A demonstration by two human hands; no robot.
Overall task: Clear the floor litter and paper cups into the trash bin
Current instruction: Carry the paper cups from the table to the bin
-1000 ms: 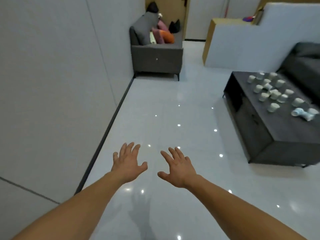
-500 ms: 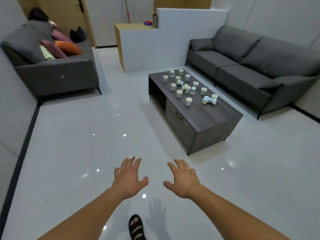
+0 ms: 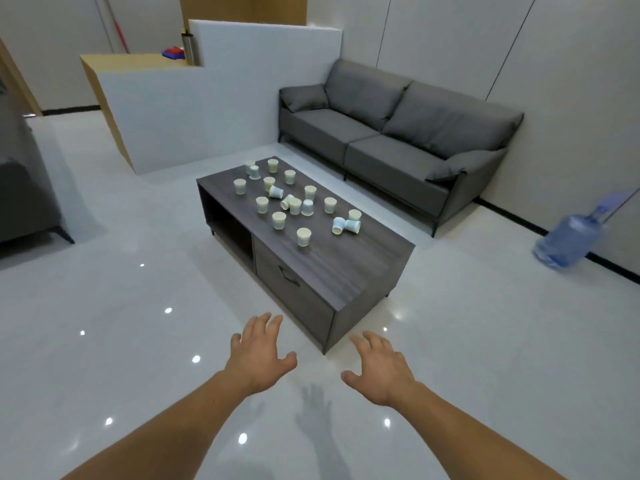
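Cups (image 3: 295, 206) on coffee table (image 3: 346, 268); left hand (image 3: 258, 355) & right hand (image 3: 381, 368) spread wide, empty; jug (image 3: 568, 242) blurred.

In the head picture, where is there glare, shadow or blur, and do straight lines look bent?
Head view: small bright glints dot the glossy floor; a faint hand shadow lies near the right hand; the water bottle at the right edge is blurred; the paper cups are fairly sharp; wall lines lean outward, which is wide-angle distortion.
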